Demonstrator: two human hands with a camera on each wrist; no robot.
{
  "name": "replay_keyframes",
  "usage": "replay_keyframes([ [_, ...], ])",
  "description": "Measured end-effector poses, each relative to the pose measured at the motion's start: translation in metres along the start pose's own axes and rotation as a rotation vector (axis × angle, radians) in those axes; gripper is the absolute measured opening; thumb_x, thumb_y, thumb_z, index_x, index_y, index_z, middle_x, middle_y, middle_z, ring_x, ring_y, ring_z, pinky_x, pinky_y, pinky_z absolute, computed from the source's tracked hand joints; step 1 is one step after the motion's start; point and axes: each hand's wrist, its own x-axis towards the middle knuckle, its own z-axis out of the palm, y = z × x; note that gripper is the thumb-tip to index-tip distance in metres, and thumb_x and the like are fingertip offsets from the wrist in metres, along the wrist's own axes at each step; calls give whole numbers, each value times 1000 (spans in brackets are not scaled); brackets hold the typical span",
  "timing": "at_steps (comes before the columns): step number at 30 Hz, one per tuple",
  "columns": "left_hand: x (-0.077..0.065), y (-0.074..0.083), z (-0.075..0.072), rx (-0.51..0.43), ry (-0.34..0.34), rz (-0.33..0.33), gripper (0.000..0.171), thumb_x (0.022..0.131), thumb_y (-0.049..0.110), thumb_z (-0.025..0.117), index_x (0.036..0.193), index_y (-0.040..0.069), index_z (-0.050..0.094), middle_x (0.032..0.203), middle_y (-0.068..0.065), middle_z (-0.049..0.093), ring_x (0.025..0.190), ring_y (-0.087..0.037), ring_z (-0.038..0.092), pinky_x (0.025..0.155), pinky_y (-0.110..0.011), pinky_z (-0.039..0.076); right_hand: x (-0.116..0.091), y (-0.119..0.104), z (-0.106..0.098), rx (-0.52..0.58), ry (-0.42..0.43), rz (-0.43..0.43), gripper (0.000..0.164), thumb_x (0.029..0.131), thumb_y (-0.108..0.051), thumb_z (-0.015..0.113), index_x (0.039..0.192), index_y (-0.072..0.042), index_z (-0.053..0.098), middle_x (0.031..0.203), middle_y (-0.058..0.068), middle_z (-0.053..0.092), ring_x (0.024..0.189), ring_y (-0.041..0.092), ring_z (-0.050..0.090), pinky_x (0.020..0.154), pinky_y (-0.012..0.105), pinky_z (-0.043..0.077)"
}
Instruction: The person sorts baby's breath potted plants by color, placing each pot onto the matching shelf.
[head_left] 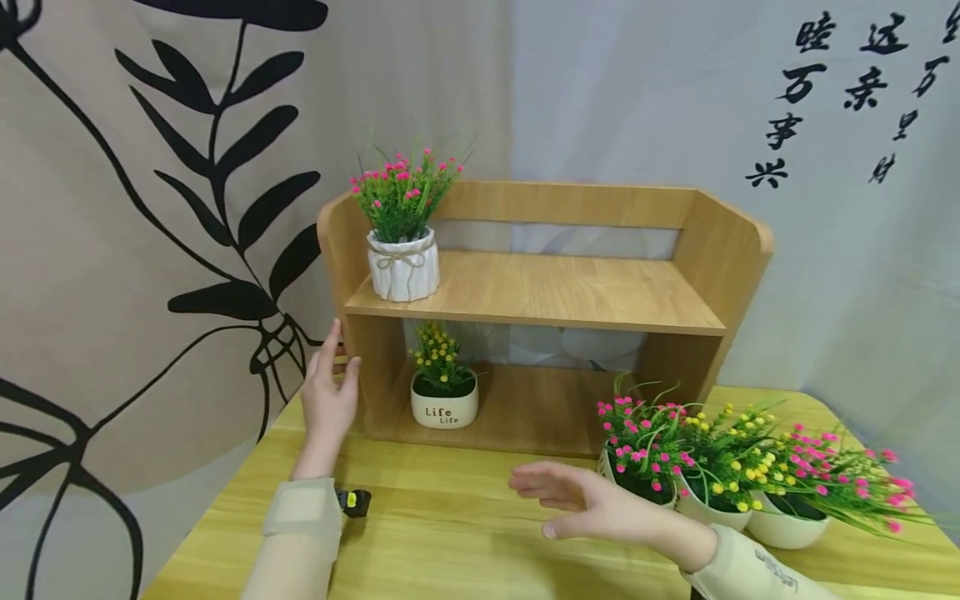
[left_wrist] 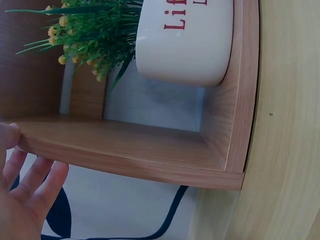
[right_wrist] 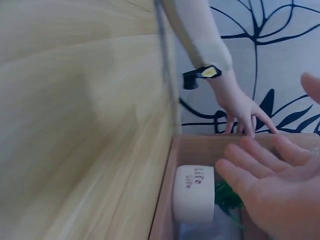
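Note:
My left hand (head_left: 330, 404) rests at the front edge of the left side panel of a two-tier wooden shelf (head_left: 570, 292). Its thumb lies over the edge and its fairly straight fingers reach along the outer side. My right hand (head_left: 581, 500) hangs in front of the shelf with fingers extended and nothing in it. A yellow-flowered plant in a white pot marked "Life" (head_left: 444, 408) stands on the lower tier, at the left. Above it, on the upper tier, is a pink-flowered plant in a white pot tied with twine (head_left: 405, 271).
Several flowering plants in white pots (head_left: 787, 525) stand in a row at the table's right, close to my right forearm. The wooden table (head_left: 435, 533) carries the shelf. Behind hangs a pale curtain (head_left: 615, 92) with black leaf prints and lettering.

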Motion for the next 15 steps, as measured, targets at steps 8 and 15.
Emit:
replay_keyframes([
  [8,1,-2,0,7,-5,24,69,93,4,64,151,29,36,111,-23,57,86,-38,62,65,-50,55,-48,5,-9,61,-18,-86,48,97,4,52,141,12,35,134,25,51,123,23,53,103,33,42],
  [15,-1,-1,0,20,-11,-9,70,93,5,64,151,31,35,112,-22,57,87,-38,62,68,-51,54,-81,15,-17,72,75,-62,43,96,10,47,138,11,40,127,18,59,116,21,58,97,31,47],
])
